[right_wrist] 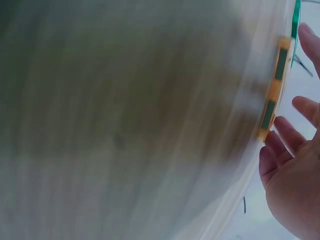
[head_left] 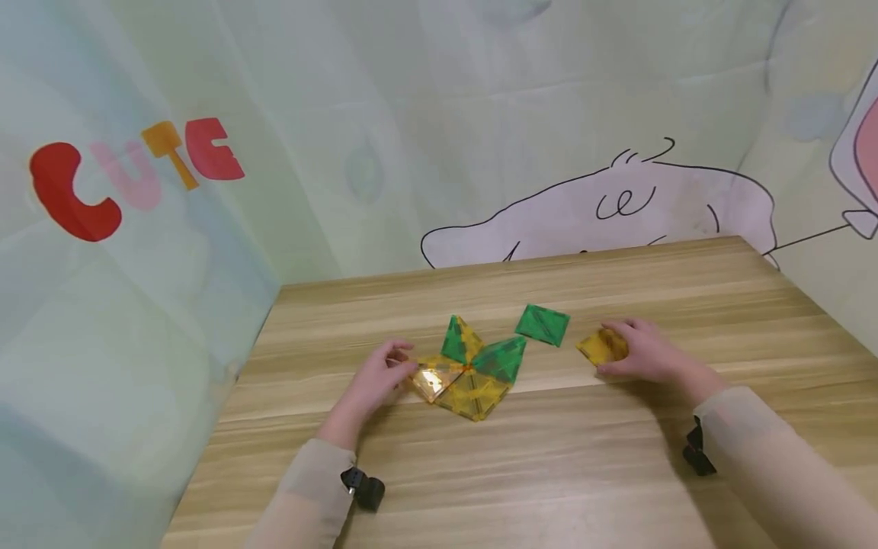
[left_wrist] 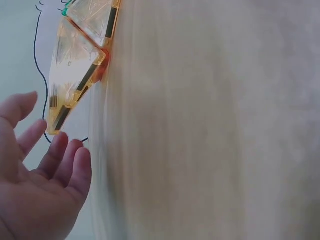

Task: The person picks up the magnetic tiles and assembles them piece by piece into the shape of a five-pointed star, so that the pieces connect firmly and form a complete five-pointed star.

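Note:
Translucent green and amber magnetic tiles lie joined in a fan on the table. My left hand is at the fan's left end, fingers loosely bent; in the left wrist view its fingertips are by the corner of an amber triangular tile, and whether they touch is hard to tell. Farther right, my right hand holds a yellow tile between thumb and fingers, low over or on the tabletop. The right wrist view shows that tile edge-on, fingertips at its lower end.
A separate green piece with a diagonal line lies between the fan and my right hand. The wood-grain table meets a printed cloth backdrop behind and at the left. Black cameras are strapped to both wrists.

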`<action>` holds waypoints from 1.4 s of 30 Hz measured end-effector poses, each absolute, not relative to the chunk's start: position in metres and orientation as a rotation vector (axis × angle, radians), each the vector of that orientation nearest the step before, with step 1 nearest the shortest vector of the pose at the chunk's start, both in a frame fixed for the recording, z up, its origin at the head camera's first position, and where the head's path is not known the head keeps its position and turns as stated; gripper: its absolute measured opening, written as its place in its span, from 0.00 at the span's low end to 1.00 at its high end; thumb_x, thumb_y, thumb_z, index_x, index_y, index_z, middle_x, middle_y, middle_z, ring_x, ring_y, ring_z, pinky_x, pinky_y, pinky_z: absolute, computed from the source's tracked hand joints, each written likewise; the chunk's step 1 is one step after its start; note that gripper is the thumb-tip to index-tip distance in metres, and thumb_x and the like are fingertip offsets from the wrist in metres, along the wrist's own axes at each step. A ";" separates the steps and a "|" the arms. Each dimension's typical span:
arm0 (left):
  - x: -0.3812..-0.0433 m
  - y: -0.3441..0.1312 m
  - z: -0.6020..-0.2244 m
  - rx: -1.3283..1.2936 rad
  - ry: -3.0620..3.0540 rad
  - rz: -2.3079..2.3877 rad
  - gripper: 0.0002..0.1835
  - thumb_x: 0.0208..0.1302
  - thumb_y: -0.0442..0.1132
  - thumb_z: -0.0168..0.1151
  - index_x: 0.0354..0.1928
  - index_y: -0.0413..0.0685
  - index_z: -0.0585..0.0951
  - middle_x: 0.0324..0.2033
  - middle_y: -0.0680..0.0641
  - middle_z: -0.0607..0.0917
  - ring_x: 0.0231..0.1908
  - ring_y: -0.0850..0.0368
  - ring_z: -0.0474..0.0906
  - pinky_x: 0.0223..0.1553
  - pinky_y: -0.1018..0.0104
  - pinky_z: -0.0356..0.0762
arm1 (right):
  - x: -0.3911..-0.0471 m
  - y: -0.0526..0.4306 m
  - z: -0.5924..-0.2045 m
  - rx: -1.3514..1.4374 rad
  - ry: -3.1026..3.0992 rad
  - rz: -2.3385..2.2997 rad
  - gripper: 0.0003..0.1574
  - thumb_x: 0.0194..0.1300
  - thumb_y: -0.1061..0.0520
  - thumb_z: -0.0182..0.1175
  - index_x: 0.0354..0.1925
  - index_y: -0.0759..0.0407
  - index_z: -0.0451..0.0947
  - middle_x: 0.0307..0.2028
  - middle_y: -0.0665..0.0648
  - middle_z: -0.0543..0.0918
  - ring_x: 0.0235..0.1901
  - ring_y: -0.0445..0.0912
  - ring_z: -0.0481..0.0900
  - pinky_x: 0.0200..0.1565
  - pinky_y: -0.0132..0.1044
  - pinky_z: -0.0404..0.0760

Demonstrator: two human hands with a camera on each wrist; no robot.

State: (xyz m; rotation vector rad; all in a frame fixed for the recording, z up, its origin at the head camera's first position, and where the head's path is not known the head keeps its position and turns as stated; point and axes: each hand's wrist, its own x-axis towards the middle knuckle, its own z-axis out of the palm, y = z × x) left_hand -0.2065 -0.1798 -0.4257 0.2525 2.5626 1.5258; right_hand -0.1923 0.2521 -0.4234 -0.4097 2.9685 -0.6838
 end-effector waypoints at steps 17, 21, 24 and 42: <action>-0.205 -0.161 -0.404 0.498 2.740 1.406 0.29 0.59 0.41 0.64 0.62 0.44 0.69 0.53 0.42 0.75 0.56 0.43 0.66 0.57 0.45 0.63 | -0.165 0.244 -0.428 -0.620 2.972 -0.558 0.54 0.45 0.34 0.69 0.62 0.60 0.66 0.56 0.67 0.69 0.51 0.64 0.67 0.48 0.59 0.69; -0.201 -0.148 -0.397 0.623 2.776 1.368 0.28 0.57 0.41 0.66 0.60 0.43 0.72 0.52 0.43 0.77 0.55 0.44 0.67 0.57 0.46 0.63 | -0.157 0.233 -0.430 -0.673 2.962 -0.617 0.54 0.43 0.37 0.71 0.62 0.62 0.66 0.56 0.66 0.70 0.50 0.63 0.66 0.48 0.56 0.69; -0.195 -0.134 -0.390 0.723 2.774 1.303 0.28 0.57 0.41 0.66 0.60 0.42 0.72 0.51 0.43 0.77 0.55 0.45 0.67 0.57 0.47 0.63 | -0.154 0.228 -0.433 -0.682 2.960 -0.636 0.54 0.42 0.38 0.72 0.62 0.62 0.67 0.57 0.64 0.70 0.51 0.61 0.65 0.48 0.53 0.69; -0.154 -0.029 -0.406 1.008 2.688 0.762 0.35 0.56 0.52 0.66 0.64 0.49 0.69 0.61 0.52 0.72 0.62 0.52 0.63 0.61 0.58 0.61 | -0.145 0.215 -0.436 -0.693 2.898 -0.696 0.56 0.44 0.37 0.71 0.63 0.67 0.64 0.59 0.66 0.68 0.54 0.61 0.64 0.51 0.56 0.69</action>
